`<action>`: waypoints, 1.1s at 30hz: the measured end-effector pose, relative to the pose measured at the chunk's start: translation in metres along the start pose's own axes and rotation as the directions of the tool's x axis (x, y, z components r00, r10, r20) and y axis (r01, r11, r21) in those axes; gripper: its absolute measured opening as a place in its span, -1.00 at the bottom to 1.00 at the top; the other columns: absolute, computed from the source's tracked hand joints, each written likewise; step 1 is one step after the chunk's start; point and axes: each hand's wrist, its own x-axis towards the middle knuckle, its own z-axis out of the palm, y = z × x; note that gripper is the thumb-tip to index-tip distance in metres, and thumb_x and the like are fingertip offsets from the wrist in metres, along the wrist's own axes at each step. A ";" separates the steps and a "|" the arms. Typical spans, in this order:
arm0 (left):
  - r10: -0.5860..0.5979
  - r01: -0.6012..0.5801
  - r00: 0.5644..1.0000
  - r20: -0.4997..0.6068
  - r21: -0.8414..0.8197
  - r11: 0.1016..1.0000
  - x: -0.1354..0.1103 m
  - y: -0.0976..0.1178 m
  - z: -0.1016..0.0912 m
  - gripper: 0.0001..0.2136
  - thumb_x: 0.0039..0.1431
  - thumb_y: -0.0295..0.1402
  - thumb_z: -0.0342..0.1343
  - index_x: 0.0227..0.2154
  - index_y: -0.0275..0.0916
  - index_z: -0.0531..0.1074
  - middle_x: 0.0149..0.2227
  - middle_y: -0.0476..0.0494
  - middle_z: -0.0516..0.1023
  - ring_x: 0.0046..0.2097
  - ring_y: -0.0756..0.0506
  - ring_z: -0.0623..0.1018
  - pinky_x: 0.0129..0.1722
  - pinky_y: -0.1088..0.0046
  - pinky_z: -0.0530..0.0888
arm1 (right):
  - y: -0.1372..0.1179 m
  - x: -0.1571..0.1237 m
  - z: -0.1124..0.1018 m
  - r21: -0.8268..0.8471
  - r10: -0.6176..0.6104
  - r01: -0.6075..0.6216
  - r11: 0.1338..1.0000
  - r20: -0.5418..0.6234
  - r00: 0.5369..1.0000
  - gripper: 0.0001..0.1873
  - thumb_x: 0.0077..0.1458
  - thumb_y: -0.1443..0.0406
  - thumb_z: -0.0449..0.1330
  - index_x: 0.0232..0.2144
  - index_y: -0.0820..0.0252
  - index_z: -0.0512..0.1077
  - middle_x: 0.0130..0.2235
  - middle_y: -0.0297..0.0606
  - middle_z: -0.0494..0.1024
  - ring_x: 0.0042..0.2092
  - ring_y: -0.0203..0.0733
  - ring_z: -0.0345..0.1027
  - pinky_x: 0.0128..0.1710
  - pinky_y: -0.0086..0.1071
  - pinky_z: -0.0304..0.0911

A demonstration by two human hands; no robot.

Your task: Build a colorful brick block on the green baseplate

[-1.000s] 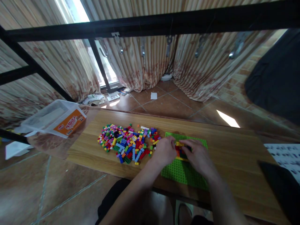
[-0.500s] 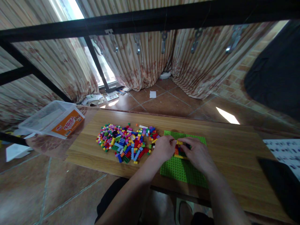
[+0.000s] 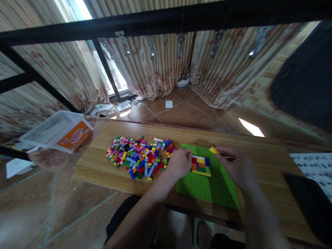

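On the wooden board lies a green studded baseplate, its right edge looking slightly raised near my right hand. A flat block of mixed toy bricks, red, blue, white, orange, green and yellow, is on it. My right hand pinches a yellow brick above the plate's far right part; a bit of green shows between its fingers. My left hand rests at the plate's left side, close beside the brick block. Its fingers are curled closed, and whatever they hold is hidden.
A heap of loose bricks spreads over the board to the left. Farther left stands a clear plastic box with an orange label. A dark flat object and a printed sheet are at the right. A black rail crosses above.
My right hand has moved right, off the brick block, with a yellow brick in its fingers. The block is now uncovered. The plate's right side has shifted and risen; my left hand barely moved.
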 end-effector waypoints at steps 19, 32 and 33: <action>-0.015 0.013 0.999 0.037 0.060 0.998 -0.005 0.002 0.004 -0.75 0.25 -0.39 -0.08 -0.23 -0.23 0.52 -0.24 -0.20 0.62 -0.15 -0.15 0.60 -0.10 0.34 0.49 | 0.019 0.001 -0.002 -0.140 -0.065 0.083 0.987 0.132 0.989 -0.69 -0.04 0.10 0.23 -0.28 0.08 0.60 -0.31 -0.24 0.66 -0.33 -0.10 0.52 -0.30 -0.24 0.38; -0.075 0.072 0.996 0.046 0.071 0.995 -0.007 -0.002 -0.004 -0.70 0.23 -0.39 -0.07 -0.06 -0.23 0.49 -0.17 -0.24 0.63 -0.08 -0.18 0.60 -0.03 0.28 0.49 | 0.001 -0.010 -0.002 0.053 -0.091 0.078 0.996 0.317 0.944 -0.73 -0.04 0.13 0.25 -0.28 0.08 0.58 -0.32 -0.27 0.65 -0.33 -0.13 0.51 -0.31 -0.27 0.40; -0.081 0.078 0.996 0.044 0.071 0.994 -0.008 -0.002 -0.005 -0.69 0.23 -0.38 -0.07 -0.06 -0.23 0.49 -0.18 -0.24 0.63 -0.08 -0.18 0.60 -0.02 0.27 0.49 | -0.001 -0.011 -0.002 0.051 -0.094 0.082 0.995 0.317 0.944 -0.74 -0.04 0.13 0.25 -0.29 0.08 0.58 -0.33 -0.28 0.65 -0.34 -0.14 0.51 -0.32 -0.28 0.40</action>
